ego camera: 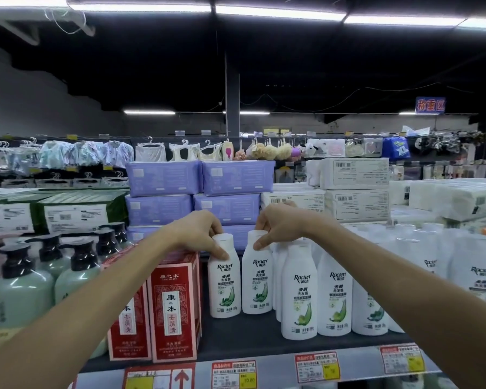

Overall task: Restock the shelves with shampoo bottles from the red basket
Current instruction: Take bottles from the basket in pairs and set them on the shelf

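My left hand pinches the cap of the left white plastic shampoo bottle, which stands on the dark grey shelf. Right beside it, my right hand pinches the right white plastic shampoo bottle. Tall red cardboard boxes stand just left.

The white plastic shampoo bottles are smooth with a soft satin sheen. Left of them, the red cardboard boxes look glossy. Farther left, the pale green plastic pump bottles look frosted under shiny black pump heads. Behind the shampoo bottles, lilac packs wear smooth plastic film. Beneath the shampoo bottles, the dark shelf board is matt.
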A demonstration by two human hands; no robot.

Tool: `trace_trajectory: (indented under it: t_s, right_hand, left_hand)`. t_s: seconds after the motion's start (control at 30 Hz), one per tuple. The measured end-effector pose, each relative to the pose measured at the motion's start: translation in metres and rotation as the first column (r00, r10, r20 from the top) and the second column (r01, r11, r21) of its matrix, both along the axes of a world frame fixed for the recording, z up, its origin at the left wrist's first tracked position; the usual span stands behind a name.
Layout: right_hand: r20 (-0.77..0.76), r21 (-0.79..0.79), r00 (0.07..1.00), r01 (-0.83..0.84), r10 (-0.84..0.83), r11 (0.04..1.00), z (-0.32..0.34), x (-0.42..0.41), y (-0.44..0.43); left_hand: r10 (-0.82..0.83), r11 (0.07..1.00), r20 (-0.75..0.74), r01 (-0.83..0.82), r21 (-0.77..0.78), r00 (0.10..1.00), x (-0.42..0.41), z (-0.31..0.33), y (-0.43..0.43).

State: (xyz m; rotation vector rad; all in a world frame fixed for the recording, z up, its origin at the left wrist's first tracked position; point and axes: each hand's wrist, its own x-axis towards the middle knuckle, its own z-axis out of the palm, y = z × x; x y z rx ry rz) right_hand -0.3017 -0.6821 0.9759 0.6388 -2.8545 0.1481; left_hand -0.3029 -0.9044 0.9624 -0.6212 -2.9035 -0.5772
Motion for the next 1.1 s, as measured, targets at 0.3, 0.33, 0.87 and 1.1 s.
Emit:
trace_trajectory:
  t_s: [0.3,0.33,0.87,1.1]
  right_hand:
    - [0.009,0.005,1.0,0.024,-0.025,1.0,-0.005,-0.001,-0.004]
    - [0.018,0.004,0.999,0.028,-0.028,1.0,-0.005,-0.001,-0.004]
    - [0.029,0.004,0.999,0.023,-0.023,1.0,-0.01,0.015,-0.01]
    - [-0.003,0.073,0.999,0.041,-0.041,0.997,-0.014,0.02,-0.011]
  left_hand:
    - [0.0,1.0,0.014,0.0,0.018,1.0,0.0,-0.004,0.002]
    - [0.004,1.0,0.018,-0.004,0.021,1.0,0.0,-0.004,0.002]
    - [0.03,0.998,-0.034,-0.027,0.062,0.999,0.005,-0.006,0.005]
    - [0.017,0.997,-0.051,-0.013,0.069,0.999,0.0,-0.006,0.005]
